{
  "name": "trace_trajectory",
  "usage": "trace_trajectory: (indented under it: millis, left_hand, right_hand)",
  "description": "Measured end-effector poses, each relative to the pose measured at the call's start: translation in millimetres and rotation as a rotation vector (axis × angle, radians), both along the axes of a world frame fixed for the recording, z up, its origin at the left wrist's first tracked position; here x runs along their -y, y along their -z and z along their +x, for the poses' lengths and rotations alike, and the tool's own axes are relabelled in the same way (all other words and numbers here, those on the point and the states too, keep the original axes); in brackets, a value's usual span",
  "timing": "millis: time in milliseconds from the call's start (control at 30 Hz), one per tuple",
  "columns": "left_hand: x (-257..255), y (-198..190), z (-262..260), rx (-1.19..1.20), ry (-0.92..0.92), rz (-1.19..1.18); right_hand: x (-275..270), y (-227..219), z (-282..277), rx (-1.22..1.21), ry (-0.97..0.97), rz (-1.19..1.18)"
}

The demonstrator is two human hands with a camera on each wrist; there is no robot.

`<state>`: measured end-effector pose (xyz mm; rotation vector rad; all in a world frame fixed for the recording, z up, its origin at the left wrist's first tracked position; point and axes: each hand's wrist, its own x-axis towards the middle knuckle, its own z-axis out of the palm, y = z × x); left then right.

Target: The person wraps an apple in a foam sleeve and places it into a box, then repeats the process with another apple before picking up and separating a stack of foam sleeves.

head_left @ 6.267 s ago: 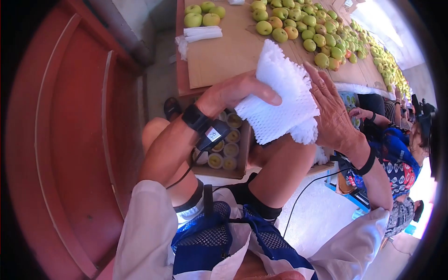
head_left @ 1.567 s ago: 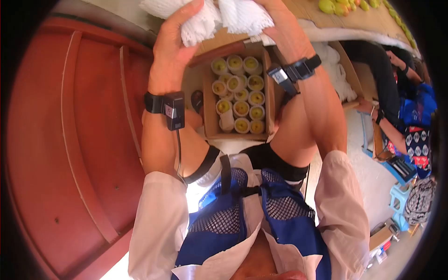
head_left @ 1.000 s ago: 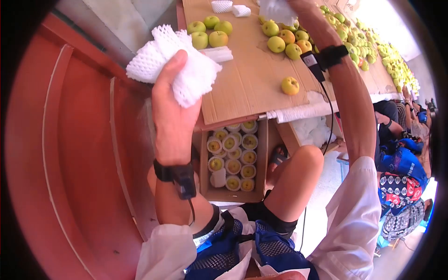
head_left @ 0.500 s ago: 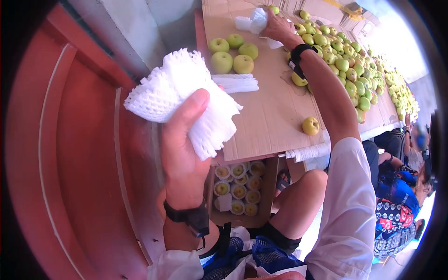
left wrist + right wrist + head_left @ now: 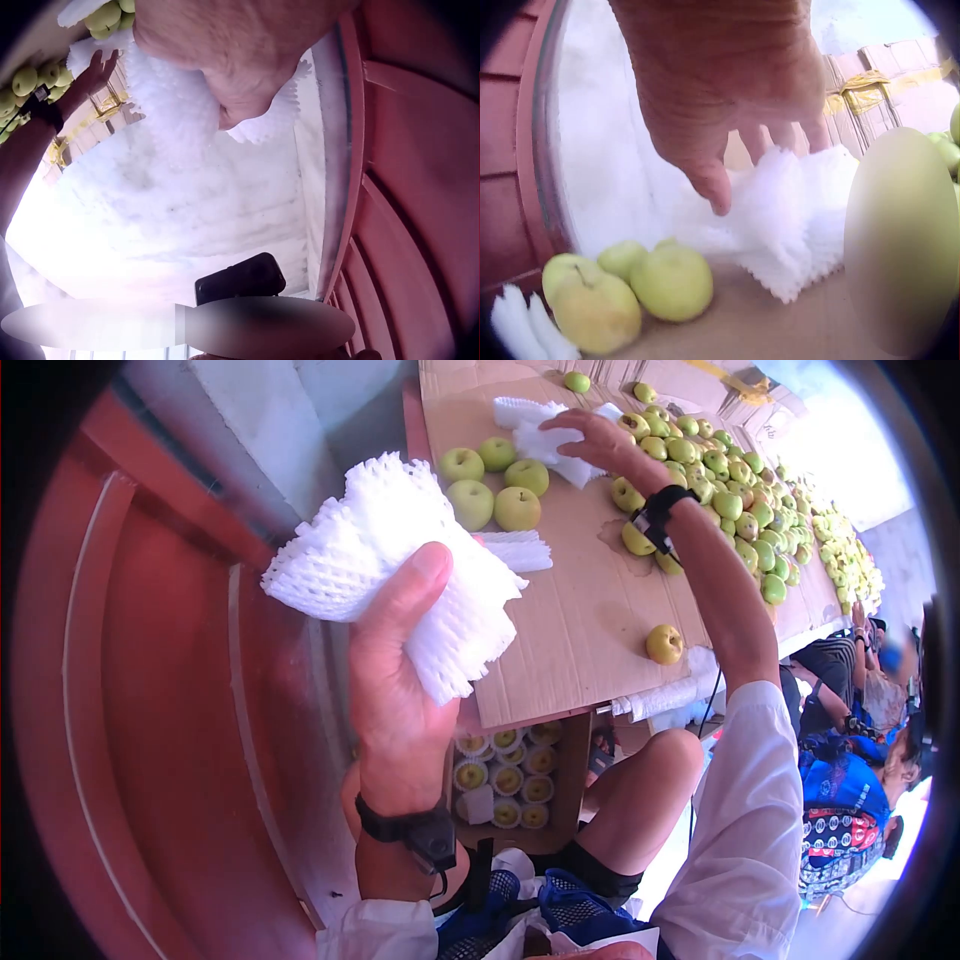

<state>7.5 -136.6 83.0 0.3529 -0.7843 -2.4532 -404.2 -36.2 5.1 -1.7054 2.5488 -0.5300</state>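
Note:
My left hand (image 5: 405, 630) is raised and grips a bunch of white foam fruit nets (image 5: 370, 555), thumb pressed across the front; the left wrist view shows the same bunch of foam nets (image 5: 172, 97) under that hand (image 5: 240, 52). My right hand (image 5: 600, 440) reaches far across the cardboard-covered table (image 5: 580, 610) and rests with straight fingers on other loose white foam nets (image 5: 535, 435). In the right wrist view that hand's fingers (image 5: 780, 135) touch the loose foam nets (image 5: 795, 217), the thumb hanging free. A small group of green apples (image 5: 495, 480) lies just left of the right hand.
A flat stack of nets (image 5: 515, 550) lies below the apples. One apple (image 5: 664, 644) sits alone near the table edge; a large apple pile (image 5: 740, 490) fills the right. Under the table a carton (image 5: 505, 775) holds wrapped fruit. A red door (image 5: 150, 760) stands left, people (image 5: 850, 790) sit right.
My right arm stretched out to the far nets on the table and now lays its fingers flat on them. The left hand stays raised with its bunch of nets.

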Motion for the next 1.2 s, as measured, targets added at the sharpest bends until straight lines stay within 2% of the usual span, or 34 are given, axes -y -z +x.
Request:
trace_trajectory:
  millis: [67,100,200,300,433,533,567,667,700,800,900,1000,1033,1100,1200]
  left_hand:
    - [-1,1,-2,0.014,-0.004,0.015]
    - [-1,1,-3,0.02,-0.007,0.022]
    - [-1,3,-3,-0.003,-0.006,0.022]
    - [4,2,0,-0.01,0.002,-0.009]
    - [5,1,1,-0.055,-0.016,-0.012]
    - [9,5,0,-0.084,-0.002,-0.009]
    - [10,6,0,-0.089,0.01,0.002]
    - [10,11,-6,-0.107,0.047,-0.017]
    - [9,13,-9,-0.114,0.059,-0.031]
    - [1,12,-20,-0.086,0.078,-0.149]
    - [-6,17,-31,-0.085,0.103,-0.245]
    - [-8,33,-46,-0.049,0.108,-0.415]
    - [-9,40,-51,-0.021,0.086,-0.498]
    - [-9,49,-60,-0.006,0.067,-0.697]
    - [-17,42,-63,0.064,0.084,-0.865]
  right_hand:
    - [3,8,28,-0.128,0.126,0.087]
    - [6,23,26,-0.223,0.15,0.007]
    - [8,26,19,-0.19,0.181,0.023]
    - [4,7,17,-0.12,0.12,0.008]
    - [-6,-16,26,-0.318,0.144,-0.025]
    - [-18,-40,36,-0.169,0.225,-0.063]
    - [-22,-47,43,-0.231,0.243,-0.123]
    - [-37,-74,84,-0.012,0.313,-0.271]
    - [-45,-81,107,0.151,0.268,-0.363]
    - [-56,-106,186,0.456,0.135,-0.418]
    - [-60,-110,248,0.906,0.106,-0.468]
    - [-63,-104,287,1.05,0.135,-0.523]
    - [-60,-105,293,1.089,0.078,-0.522]
    - [-53,-78,295,1.1,0.031,-0.55]
    - [-52,-74,299,1.136,0.032,-0.53]
